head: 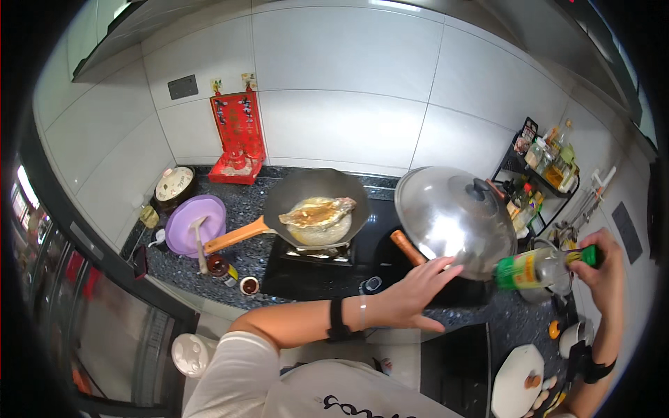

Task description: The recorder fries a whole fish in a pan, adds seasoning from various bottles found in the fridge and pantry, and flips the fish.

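My right hand (601, 266) grips the green-capped neck of a clear plastic bottle (528, 269) with a green and yellow label, tilted on its side at the right. My left hand (413, 292) is spread over the near edge of the hob, holding nothing, in front of a steel domed lid (454, 224) that covers a wooden-handled pan. In a wok (319, 183) on the left burner lies a browned whole fish (319, 213) in oil. The wok's wooden handle (235, 235) points left, towards a purple plastic basin (183, 224) with a spatula (198, 245) across its rim.
An opened sauce jar (218, 265) and its lid (249, 285) stand left of the hob. A lidded clay pot (175, 185) is at the back left. A rack (554, 183) of bottles stands at the right, and a white octagonal lid (517, 381) lies near the lower right.
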